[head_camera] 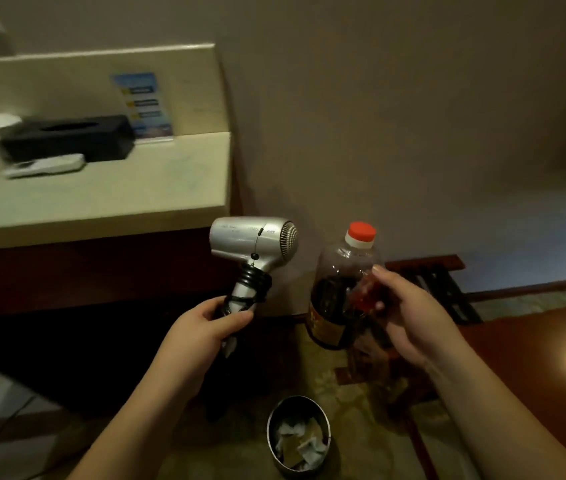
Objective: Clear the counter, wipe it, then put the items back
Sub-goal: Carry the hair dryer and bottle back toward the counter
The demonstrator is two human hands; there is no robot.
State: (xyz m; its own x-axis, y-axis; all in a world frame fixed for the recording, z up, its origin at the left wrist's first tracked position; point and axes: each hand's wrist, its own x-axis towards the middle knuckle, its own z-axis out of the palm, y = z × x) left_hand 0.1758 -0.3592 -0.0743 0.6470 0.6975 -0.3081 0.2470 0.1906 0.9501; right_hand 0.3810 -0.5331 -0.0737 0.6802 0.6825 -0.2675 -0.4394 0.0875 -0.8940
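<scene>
Right of the counter [101, 181] edge, the left hand [205, 327] grips a cord-wrapped hair dryer [253, 242] while the right hand [409, 317] clasps a red-capped bottle [340, 289], its base hidden, blurred items farther back.

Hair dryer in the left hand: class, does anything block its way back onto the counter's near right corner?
Nothing visible does. The left hand holds the hair dryer just off the counter edge; the tissue box, remote and sign card sit further back and left.
</scene>
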